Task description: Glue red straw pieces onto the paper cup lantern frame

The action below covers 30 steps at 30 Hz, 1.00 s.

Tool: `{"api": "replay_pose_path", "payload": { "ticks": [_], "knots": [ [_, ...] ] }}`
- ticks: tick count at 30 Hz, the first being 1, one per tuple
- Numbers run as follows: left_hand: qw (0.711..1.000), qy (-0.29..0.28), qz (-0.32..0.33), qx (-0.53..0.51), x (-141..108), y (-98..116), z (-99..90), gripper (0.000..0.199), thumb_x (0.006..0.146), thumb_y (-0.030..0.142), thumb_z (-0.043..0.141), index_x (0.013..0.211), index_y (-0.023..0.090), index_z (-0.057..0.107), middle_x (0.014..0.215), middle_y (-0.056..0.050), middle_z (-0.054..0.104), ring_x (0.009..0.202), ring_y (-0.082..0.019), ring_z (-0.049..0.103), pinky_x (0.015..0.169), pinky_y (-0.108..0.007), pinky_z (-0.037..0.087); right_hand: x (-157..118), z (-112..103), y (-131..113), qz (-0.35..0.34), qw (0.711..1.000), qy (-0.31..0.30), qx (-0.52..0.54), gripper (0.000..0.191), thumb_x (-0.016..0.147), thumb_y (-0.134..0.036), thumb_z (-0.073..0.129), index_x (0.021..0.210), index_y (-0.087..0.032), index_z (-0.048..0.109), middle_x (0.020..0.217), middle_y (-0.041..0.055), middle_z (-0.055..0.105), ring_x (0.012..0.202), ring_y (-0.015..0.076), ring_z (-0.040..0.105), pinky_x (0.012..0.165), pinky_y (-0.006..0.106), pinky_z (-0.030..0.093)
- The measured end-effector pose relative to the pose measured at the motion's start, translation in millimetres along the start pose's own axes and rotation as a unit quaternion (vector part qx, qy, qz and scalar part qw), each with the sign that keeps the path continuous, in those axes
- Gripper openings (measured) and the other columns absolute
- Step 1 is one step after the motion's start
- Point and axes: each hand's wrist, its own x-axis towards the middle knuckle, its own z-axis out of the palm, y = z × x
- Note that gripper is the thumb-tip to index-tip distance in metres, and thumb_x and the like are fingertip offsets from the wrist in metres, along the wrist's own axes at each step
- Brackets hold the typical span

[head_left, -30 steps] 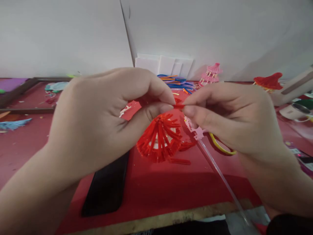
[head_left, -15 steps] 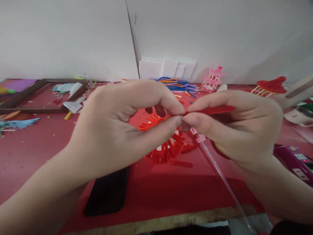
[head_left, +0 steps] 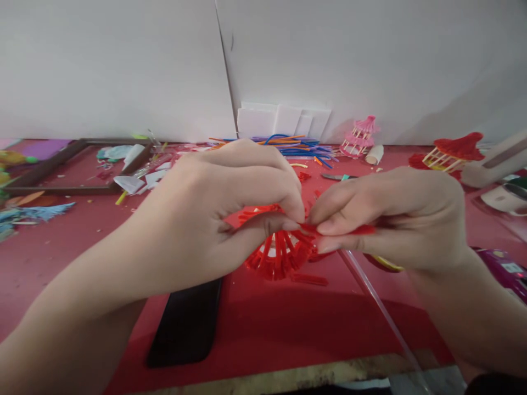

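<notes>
A short red fuzzy strip, like a pipe cleaner [head_left: 308, 227], is pinched between my two hands. My left hand [head_left: 218, 214] grips one end between thumb and index finger. Close beside it, my right hand [head_left: 395, 214] pinches the strip too, and a red length shows along its thumb. Beneath the hands, on the red table, is a round craft piece [head_left: 280, 258] with red fuzzy strips fanned around a white centre, partly covered by my fingers. A loose red strip [head_left: 309, 280] lies in front of it.
A black phone [head_left: 185, 323] lies near the table edge. A clear plastic rod [head_left: 382, 312] slants to the right. Pipe cleaners [head_left: 300, 145], a pink tiered model [head_left: 360, 137] and a red-roofed model [head_left: 457, 148] stand behind. A dark frame [head_left: 61, 191] is left.
Both hands have come down a little, still pinching the red strip. My right hand has turned more palm-down, and its fingers have shifted on the strip.
</notes>
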Motion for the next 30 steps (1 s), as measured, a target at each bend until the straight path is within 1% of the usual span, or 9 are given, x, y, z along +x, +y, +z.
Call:
{"api": "replay_pose_path", "payload": {
  "ticks": [3,6,10,16,20,22,25,27,30],
  "knots": [
    [1.0,-0.004,0.002,0.001,1.1,-1.5,-0.4,0.025,0.091,0.006,0.058,0.086,0.028,0.068,0.093,0.003,0.075,0.097,-0.017,0.073,0.084,-0.028,0.057,1.6,-10.2,-0.1,-0.037,0.997,-0.061,-0.037,0.014,0.096,-0.013,0.075,0.099,-0.025,0.08,0.1,0.0009,0.085,0.086,0.0151,0.081,0.077,0.025,0.068],
    [1.0,-0.011,-0.013,-0.002,2.3,-3.3,-1.3,0.024,0.092,0.009,0.057,0.084,0.028,0.069,0.093,0.002,0.077,0.092,-0.019,0.074,0.082,-0.03,0.058,0.7,-14.6,-0.5,-0.042,0.995,-0.071,-0.058,0.017,0.102,-0.016,0.066,0.109,-0.025,0.08,0.105,0.0019,0.085,0.096,0.0159,0.082,0.087,0.027,0.067],
    [1.0,-0.013,-0.005,0.005,1.5,-4.6,-5.1,0.024,0.093,0.013,0.057,0.083,0.03,0.07,0.092,0.003,0.077,0.091,-0.02,0.074,0.08,-0.032,0.059,-2.3,-13.1,-0.4,-0.022,0.995,-0.044,-0.083,0.019,0.101,-0.018,0.068,0.109,-0.029,0.081,0.101,0.0003,0.085,0.097,0.0179,0.082,0.089,0.029,0.068],
    [1.0,-0.011,-0.007,0.011,0.5,-4.5,-8.6,0.023,0.094,0.015,0.058,0.082,0.03,0.071,0.092,0.003,0.078,0.089,-0.02,0.074,0.081,-0.033,0.058,-4.7,-7.1,0.2,0.0,0.998,0.055,-0.037,0.013,0.089,-0.015,0.082,0.085,-0.025,0.076,0.086,0.0002,0.083,0.081,0.0183,0.08,0.079,0.034,0.069],
    [0.999,0.012,-0.028,0.027,-1.0,-7.6,-6.2,0.017,0.099,0.027,0.06,0.087,0.032,0.072,0.096,0.003,0.079,0.095,-0.022,0.074,0.086,-0.036,0.059,-12.8,2.7,0.8,-0.003,0.994,0.084,-0.076,0.018,0.091,-0.011,0.075,0.083,-0.026,0.068,0.086,0.0009,0.079,0.082,0.0184,0.079,0.071,0.033,0.068],
    [0.996,0.021,-0.066,0.058,-3.3,-9.9,-5.6,0.009,0.099,0.031,0.062,0.099,0.033,0.071,0.102,0.004,0.078,0.098,-0.022,0.074,0.091,-0.035,0.059,-20.6,9.1,3.7,-0.036,0.981,0.1,-0.161,0.02,0.094,-0.01,0.07,0.082,-0.027,0.067,0.092,0.0017,0.08,0.087,0.0181,0.079,0.076,0.034,0.069],
    [0.989,-0.029,-0.111,0.094,-8.3,-13.3,-5.8,0.022,0.1,0.033,0.059,0.121,0.031,0.064,0.118,0.003,0.076,0.108,-0.022,0.073,0.098,-0.035,0.058,-32.9,16.9,11.5,-0.152,0.942,0.088,-0.285,0.022,0.09,-0.006,0.075,0.082,-0.025,0.069,0.097,0.0018,0.082,0.096,0.0191,0.08,0.084,0.034,0.072],
    [0.984,-0.073,-0.122,0.103,-12.2,-15.7,-5.3,0.031,0.101,0.033,0.055,0.131,0.029,0.059,0.13,0.001,0.072,0.118,-0.023,0.07,0.102,-0.036,0.057,-38.6,20.1,17.5,-0.216,0.919,0.079,-0.321,0.023,0.085,-0.004,0.08,0.085,-0.024,0.071,0.1,0.002,0.084,0.103,0.0202,0.08,0.088,0.034,0.072],
    [0.982,-0.085,-0.139,0.097,-18.6,-19.2,-2.7,0.037,0.099,0.034,0.053,0.136,0.033,0.056,0.135,0.003,0.069,0.125,-0.025,0.069,0.103,-0.035,0.056,-43.3,23.9,25.0,-0.244,0.908,0.067,-0.334,0.018,0.085,-0.005,0.082,0.084,-0.022,0.073,0.102,0.0032,0.084,0.106,0.0201,0.08,0.091,0.033,0.072]
  ]
}}
